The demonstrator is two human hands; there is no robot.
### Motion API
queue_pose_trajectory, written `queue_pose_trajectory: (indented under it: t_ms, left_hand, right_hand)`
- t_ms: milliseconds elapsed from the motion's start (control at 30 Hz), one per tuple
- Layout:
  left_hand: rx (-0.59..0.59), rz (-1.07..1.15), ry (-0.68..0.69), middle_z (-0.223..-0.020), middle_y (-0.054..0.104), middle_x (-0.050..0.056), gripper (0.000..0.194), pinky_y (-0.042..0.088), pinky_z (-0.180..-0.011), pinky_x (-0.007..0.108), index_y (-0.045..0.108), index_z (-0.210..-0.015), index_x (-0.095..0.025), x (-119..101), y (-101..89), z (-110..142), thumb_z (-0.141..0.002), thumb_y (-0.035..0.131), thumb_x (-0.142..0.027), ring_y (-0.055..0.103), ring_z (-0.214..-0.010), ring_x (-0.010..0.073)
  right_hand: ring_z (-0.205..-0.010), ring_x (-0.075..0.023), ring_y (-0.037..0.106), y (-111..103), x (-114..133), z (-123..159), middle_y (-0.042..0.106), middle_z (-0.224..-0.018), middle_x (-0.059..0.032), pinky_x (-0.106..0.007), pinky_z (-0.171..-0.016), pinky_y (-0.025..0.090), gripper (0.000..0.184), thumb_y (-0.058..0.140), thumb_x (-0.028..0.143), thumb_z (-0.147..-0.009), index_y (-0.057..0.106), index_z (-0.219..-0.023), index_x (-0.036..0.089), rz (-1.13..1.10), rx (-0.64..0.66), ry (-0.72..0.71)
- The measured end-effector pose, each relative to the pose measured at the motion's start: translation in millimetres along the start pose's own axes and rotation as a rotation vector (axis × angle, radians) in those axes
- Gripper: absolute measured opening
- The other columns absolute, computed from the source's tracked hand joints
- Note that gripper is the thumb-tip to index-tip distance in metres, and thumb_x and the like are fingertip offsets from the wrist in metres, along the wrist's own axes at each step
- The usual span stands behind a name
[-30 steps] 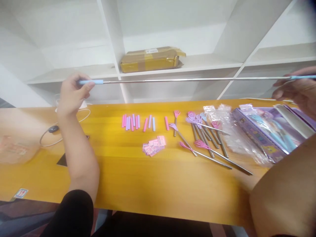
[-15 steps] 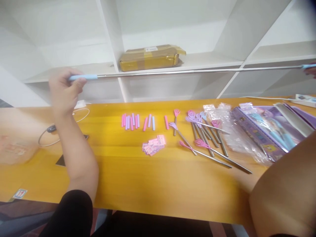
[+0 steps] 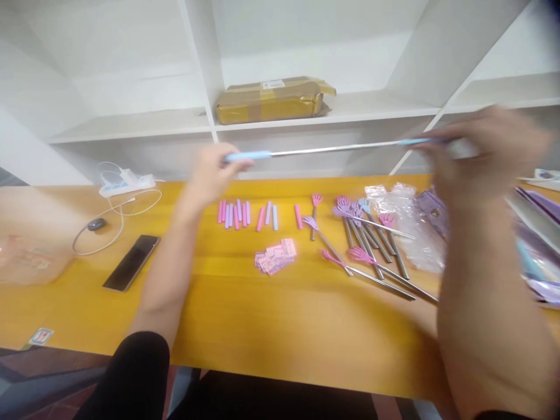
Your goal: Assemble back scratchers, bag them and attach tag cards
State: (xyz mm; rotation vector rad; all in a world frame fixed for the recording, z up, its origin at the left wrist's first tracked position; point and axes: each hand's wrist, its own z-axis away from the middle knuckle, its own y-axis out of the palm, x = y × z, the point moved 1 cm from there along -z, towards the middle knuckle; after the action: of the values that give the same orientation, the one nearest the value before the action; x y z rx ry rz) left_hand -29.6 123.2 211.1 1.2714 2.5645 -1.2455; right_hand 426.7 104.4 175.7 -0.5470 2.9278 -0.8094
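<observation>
A telescopic back scratcher (image 3: 336, 149) with light blue ends stretches level above the table, in front of the shelf. My left hand (image 3: 212, 173) is closed around its blue handle. At the opposite end my right hand (image 3: 485, 143), blurred by motion, grips the blue head, whose shape is mostly hidden by the fingers. Below lie several more back scratchers (image 3: 361, 255) with pink, purple and blue hand-shaped heads and metal rods. Several loose pink, purple and blue handle sleeves (image 3: 236, 214) rest to their left. A small pile of pink printed cards (image 3: 275, 256) is nearer to me.
Clear plastic bags (image 3: 415, 233) and a purple box (image 3: 536, 233) lie on the right, partly behind my right forearm. A phone (image 3: 131, 263), a cable and a white power strip (image 3: 126, 184) are on the left. On the white shelf sits a taped cardboard box (image 3: 273, 102).
Both hands have come closer together, and the back scratcher's rod has shortened greatly between them. My left arm has moved right, uncovering the phone and power strip.
</observation>
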Motion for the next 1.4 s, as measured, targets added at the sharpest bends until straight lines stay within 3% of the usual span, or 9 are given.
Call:
queue_pose_trajectory:
  t_ms: [100,200,367,700,867,1067,1233,1400]
  left_hand:
    - [0.080,-0.064,0.084,-0.076,0.071,0.004,0.055,0.038,-0.066,0.034,0.072,-0.079,-0.020,-33.3,53.0,3.8,-0.111,0.056,-0.062,0.056,-0.070,0.0169]
    - [0.154,-0.046,0.180,-0.076,0.071,0.003,0.051,0.040,-0.068,0.033,0.073,-0.084,-0.021,-40.9,62.9,8.7,-0.112,0.055,-0.059,0.060,-0.071,0.0176]
    - [0.172,-0.059,0.193,-0.077,0.071,0.003,0.053,0.040,-0.068,0.033,0.075,-0.087,-0.021,-33.8,46.2,8.9,-0.112,0.052,-0.061,0.059,-0.069,0.0182]
    - [0.183,-0.135,0.211,-0.078,0.072,0.004,0.053,0.039,-0.068,0.034,0.074,-0.086,-0.021,-36.0,39.4,9.6,-0.112,0.053,-0.062,0.059,-0.070,0.0186]
    - [0.191,-0.111,0.231,-0.080,0.075,0.004,0.053,0.039,-0.067,0.033,0.079,-0.095,-0.021,-33.9,35.4,9.0,-0.113,0.051,-0.063,0.063,-0.071,0.0181]
    - [0.299,-0.286,0.272,-0.093,0.078,0.006,0.055,0.041,-0.070,0.032,0.077,-0.108,-0.019,-42.1,24.5,12.0,-0.118,0.040,-0.058,0.068,-0.079,0.0200]
    - [0.325,-0.576,0.317,-0.097,0.074,0.010,0.038,0.036,-0.066,0.035,0.072,-0.107,-0.015,-60.0,18.1,18.6,-0.118,0.045,-0.040,0.066,-0.081,0.0231]
    - [0.333,-0.546,0.427,-0.097,0.072,0.008,0.031,0.034,-0.064,0.034,0.072,-0.116,-0.015,-66.1,19.4,23.1,-0.118,0.049,-0.037,0.064,-0.081,0.0208]
  right_hand:
    - [-0.076,-0.0218,0.058,28.9,80.7,-1.3,0.069,-0.081,-0.0069,-0.038,-0.072,0.044,0.033,0.056,0.047,-0.113,0.073,-0.092,0.027,-0.150,-0.114,-0.122]
    - [-0.084,-0.0236,0.064,32.5,113.6,1.2,0.072,-0.088,-0.0066,-0.039,-0.074,0.049,0.028,0.060,0.046,-0.111,0.071,-0.093,0.028,-0.212,0.037,-0.180]
    - [-0.088,-0.0247,0.065,23.8,101.4,0.4,0.070,-0.091,-0.0085,-0.041,-0.077,0.049,0.029,0.060,0.049,-0.111,0.069,-0.094,0.027,-0.224,0.127,-0.201]
    - [-0.090,-0.0235,0.064,23.2,106.4,1.3,0.071,-0.095,-0.0076,-0.039,-0.079,0.046,0.028,0.059,0.048,-0.112,0.073,-0.101,0.027,-0.199,0.164,-0.244]
    - [-0.094,-0.0232,0.067,21.5,107.4,0.8,0.074,-0.100,-0.0075,-0.039,-0.081,0.047,0.027,0.058,0.048,-0.113,0.075,-0.112,0.028,-0.184,0.191,-0.257]
    - [-0.090,-0.0237,0.066,22.5,103.4,2.1,0.072,-0.095,-0.0066,-0.039,-0.075,0.044,0.024,0.066,0.048,-0.109,0.075,-0.103,0.027,-0.209,0.089,-0.336]
    - [-0.086,-0.0216,0.064,19.3,110.8,1.4,0.070,-0.092,-0.0056,-0.039,-0.073,0.043,0.019,0.070,0.042,-0.108,0.072,-0.101,0.025,-0.197,0.017,-0.408]
    - [-0.082,-0.0202,0.061,14.7,120.6,0.3,0.069,-0.088,-0.0050,-0.038,-0.071,0.040,0.020,0.072,0.042,-0.107,0.070,-0.099,0.024,-0.186,-0.002,-0.457]
